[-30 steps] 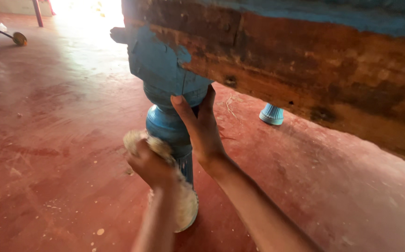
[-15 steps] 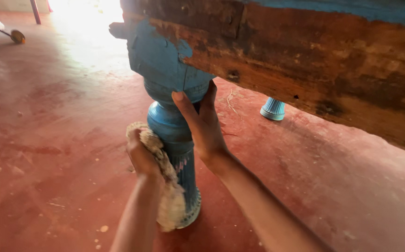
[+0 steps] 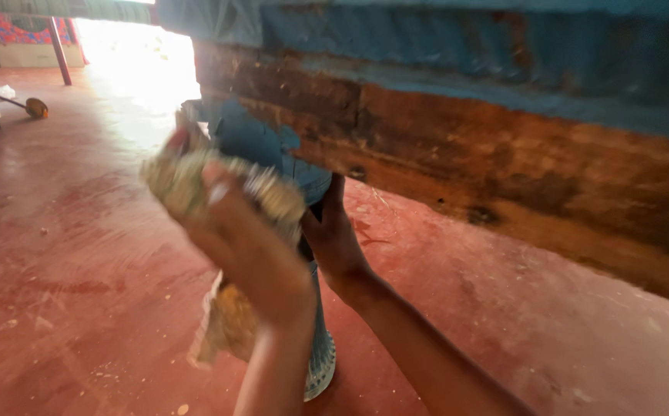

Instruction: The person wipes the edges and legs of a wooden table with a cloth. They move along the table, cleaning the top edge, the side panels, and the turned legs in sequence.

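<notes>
1 pale frayed rag (image 3: 196, 181), blurred, bunched in left hand (image 3: 246, 246), fingers clenched on it, up by top of 1 blue turned leg (image 3: 315, 339). Right hand (image 3: 334, 239) wraps leg, fingers curled. Above: 1 worn wood rail (image 3: 504, 146), blue paint flaking. Red floor (image 3: 80, 254).

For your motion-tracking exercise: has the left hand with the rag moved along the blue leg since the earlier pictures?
Yes. The left hand with the rag has risen up the blue leg, from its lower part to its top.
</notes>
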